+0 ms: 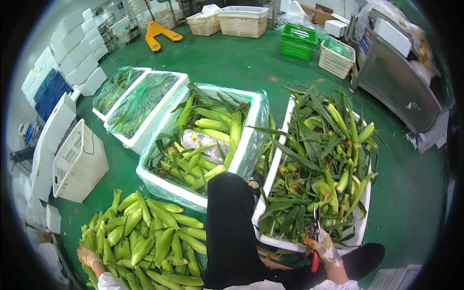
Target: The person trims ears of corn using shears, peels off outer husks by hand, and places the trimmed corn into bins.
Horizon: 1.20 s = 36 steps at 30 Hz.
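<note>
My right hand [324,250], in a stained glove, grips pruning shears [316,226] with a red handle. The blades point away from me over a white foam box [357,235] heaped with corn husks and leaves [319,145]. My left hand [88,257] is at the left edge of a large pile of green-husked corn ears [145,239] and touches the ears there. Its fingers are partly hidden, so a hold on an ear cannot be made out. Ahead, a plastic-lined foam box [148,174] contains corn ears and leaves around a wrapped pack [206,145].
Two more foam boxes covered in plastic film [145,101] stand beyond the lined box. A white crate [81,163] sits at the left. Green crates [299,41], a metal cabinet [395,79] and a yellow pallet jack [159,34] are farther off. My knee [228,217] rises between the boxes.
</note>
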Tool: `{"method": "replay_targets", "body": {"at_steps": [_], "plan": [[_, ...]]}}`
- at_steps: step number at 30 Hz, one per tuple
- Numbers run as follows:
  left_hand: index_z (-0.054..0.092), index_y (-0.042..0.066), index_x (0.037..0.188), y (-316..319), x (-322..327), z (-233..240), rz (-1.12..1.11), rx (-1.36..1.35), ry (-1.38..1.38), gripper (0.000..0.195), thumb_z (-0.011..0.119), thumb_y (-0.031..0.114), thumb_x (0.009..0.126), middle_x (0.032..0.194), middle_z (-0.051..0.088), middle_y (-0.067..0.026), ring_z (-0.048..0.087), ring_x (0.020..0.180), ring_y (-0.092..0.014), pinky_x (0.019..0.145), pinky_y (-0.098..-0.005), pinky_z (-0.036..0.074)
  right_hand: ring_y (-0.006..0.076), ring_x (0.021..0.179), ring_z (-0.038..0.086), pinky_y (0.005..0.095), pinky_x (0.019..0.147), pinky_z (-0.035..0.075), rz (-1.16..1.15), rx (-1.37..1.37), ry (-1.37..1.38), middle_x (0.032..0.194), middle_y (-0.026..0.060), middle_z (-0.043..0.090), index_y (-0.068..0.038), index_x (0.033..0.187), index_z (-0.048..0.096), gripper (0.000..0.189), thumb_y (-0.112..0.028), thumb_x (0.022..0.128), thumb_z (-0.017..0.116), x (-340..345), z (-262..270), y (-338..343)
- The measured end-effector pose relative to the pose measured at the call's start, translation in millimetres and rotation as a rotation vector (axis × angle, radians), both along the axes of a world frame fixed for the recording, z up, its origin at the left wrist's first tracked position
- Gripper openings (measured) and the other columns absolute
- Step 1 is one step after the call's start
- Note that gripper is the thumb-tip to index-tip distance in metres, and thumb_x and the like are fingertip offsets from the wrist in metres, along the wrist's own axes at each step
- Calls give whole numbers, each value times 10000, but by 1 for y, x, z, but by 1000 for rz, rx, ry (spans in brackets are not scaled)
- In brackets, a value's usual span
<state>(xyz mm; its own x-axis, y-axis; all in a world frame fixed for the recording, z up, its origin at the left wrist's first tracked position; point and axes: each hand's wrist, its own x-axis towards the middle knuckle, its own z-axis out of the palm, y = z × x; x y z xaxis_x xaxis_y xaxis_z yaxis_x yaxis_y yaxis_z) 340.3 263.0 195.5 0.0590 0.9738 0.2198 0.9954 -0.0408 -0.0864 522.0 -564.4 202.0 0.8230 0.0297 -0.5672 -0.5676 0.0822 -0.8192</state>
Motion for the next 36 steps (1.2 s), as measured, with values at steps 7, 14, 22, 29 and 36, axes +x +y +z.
{"method": "replay_targets", "body": {"at_steps": [7, 14, 22, 29, 36], "plan": [[570, 40, 1126, -315, 440, -77, -1524, -51, -646, 373, 661, 86, 767, 1061, 591, -175, 577, 989, -329, 873, -401, 474, 81, 695, 488, 247, 648, 430, 238, -350, 138, 779, -26, 521, -61, 925, 526, 335, -162, 730, 780, 40, 5, 26], [537, -17, 1187, -520, 677, -186, -1300, -641, -223, 575, 668, 351, 765, 1210, 552, -256, 567, 1109, -351, 915, -401, 469, 142, 783, 589, 290, 690, 502, -34, -201, 100, 901, 56, 613, -21, 1120, 527, 391, -105, 783, 707, 30, 2, 14], [586, 6, 1116, -467, 671, -163, -1139, -1568, -760, 439, 704, 268, 783, 1095, 630, -147, 599, 1010, -305, 907, -379, 465, 120, 691, 522, 295, 638, 476, -93, -269, 104, 797, -6, 501, -57, 1000, 523, 319, -46, 735, 699, 42, -11, 15], [586, 13, 1006, -512, 574, 27, -823, -2278, -1586, 347, 706, 286, 828, 965, 627, -124, 619, 913, -271, 817, -421, 525, 405, 1023, 556, 431, 895, 461, 482, -816, -195, 1121, 254, 517, 14, 1269, 333, 877, -486, 690, 762, 72, 37, 67], [579, 18, 981, -605, 474, 80, -787, -2063, -1896, 364, 729, 306, 818, 896, 617, -90, 612, 821, -218, 789, -352, 517, 340, 980, 545, 399, 895, 437, 47, -435, -416, 1105, 230, 512, 43, 1274, 336, 859, -432, 707, 774, 90, 28, 139]]}}
